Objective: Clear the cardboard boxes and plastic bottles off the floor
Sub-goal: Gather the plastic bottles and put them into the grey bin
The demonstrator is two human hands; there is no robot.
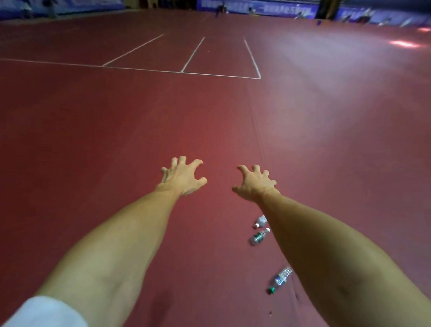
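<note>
Three clear plastic bottles lie on the red court floor beside my right forearm. One bottle with a white cap [261,221] is partly hidden by the arm. A second bottle with a green label [259,237] lies just below it. A third bottle with a green cap [280,280] lies nearer to me. My left hand [182,176] and my right hand [255,183] are stretched forward above the floor, fingers spread and bent, holding nothing. No cardboard box is in view.
The red floor [113,135] stretches far ahead, with white court lines [183,71] in the distance. Blue banners [256,8] and blurred figures line the far wall. A small dark speck [270,313] lies on the floor near the bottom.
</note>
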